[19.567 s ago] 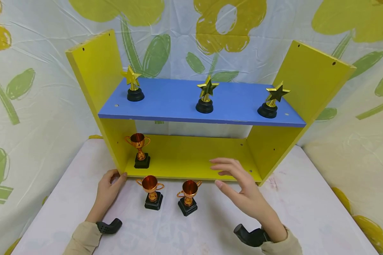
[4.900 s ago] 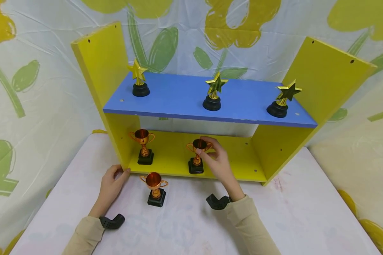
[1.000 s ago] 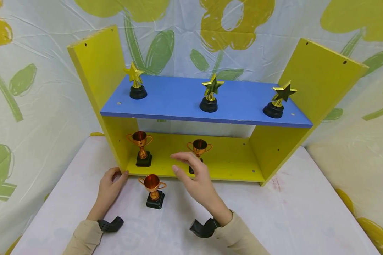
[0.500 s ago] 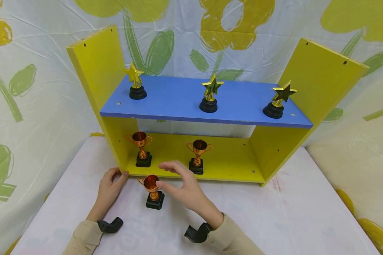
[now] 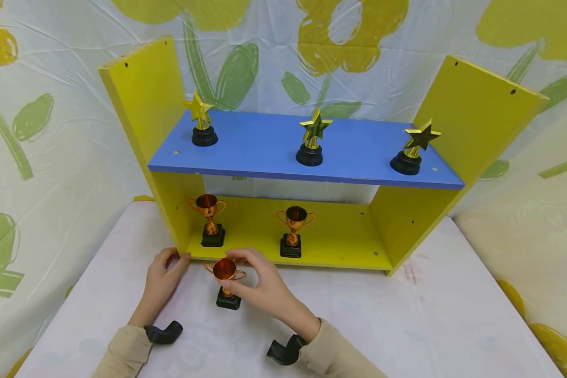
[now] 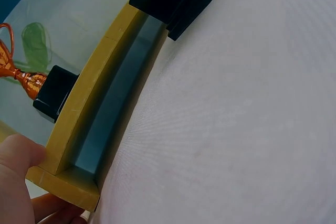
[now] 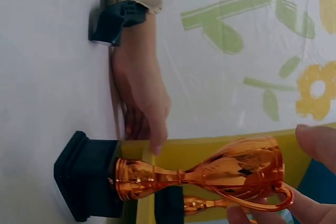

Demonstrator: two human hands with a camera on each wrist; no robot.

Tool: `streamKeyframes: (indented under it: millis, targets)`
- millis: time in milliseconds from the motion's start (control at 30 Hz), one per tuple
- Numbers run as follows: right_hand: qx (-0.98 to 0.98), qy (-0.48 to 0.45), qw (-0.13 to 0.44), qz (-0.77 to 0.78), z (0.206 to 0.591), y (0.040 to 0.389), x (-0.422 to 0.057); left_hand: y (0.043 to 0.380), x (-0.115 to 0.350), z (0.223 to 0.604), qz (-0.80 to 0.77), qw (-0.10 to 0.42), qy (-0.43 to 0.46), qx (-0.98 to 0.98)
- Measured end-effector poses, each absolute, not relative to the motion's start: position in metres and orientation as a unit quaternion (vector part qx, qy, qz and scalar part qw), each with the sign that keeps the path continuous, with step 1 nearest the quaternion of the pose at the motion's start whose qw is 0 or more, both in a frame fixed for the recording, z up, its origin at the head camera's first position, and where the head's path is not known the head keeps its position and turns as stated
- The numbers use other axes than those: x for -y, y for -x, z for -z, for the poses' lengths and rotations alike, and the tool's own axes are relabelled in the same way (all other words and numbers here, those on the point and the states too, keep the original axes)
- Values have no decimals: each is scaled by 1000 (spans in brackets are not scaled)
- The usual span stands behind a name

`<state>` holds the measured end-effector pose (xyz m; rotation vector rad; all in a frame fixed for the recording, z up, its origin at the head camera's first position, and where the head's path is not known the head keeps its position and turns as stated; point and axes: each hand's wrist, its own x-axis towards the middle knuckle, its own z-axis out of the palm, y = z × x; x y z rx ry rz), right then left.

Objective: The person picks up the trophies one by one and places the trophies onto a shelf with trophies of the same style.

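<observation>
In the head view a bronze trophy cup (image 5: 224, 269) with a black base stands on the table before the shelf. My right hand (image 5: 264, 291) reaches round its upper part, thumb on the near side, other fingers on the far side. The right wrist view shows a gap between the thumb (image 7: 317, 145) and the trophy cup (image 7: 247, 166); fingers lie behind its handle. My left hand (image 5: 163, 278) holds the front left corner of the yellow shelf (image 5: 245, 260). In the left wrist view its thumb (image 6: 21, 153) rests on that corner, with fingers beneath.
Two more bronze cups, one at left (image 5: 207, 207) and one at middle (image 5: 295, 218), stand on the lower yellow board. Three gold star trophies, left (image 5: 200, 118), middle (image 5: 310, 139) and right (image 5: 412, 147), stand on the blue board (image 5: 255, 147). Yellow side panels (image 5: 477, 110) rise at both ends.
Over the last seconds the right hand set one cup mid-board, let go and moved left to the cup on the table. The left hand has stayed at the shelf corner.
</observation>
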<state>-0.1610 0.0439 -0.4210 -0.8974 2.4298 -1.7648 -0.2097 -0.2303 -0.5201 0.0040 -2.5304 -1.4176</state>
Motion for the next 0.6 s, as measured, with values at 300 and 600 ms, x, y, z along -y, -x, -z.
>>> streamKeyframes:
  millis: [300,600]
  targets:
    - [-791,287,5,541,430,162,-40,209,230,519,485,121,0,866]
    - [-792,280,12,542,433,161,-39,210,230,520,485,122,1,866]
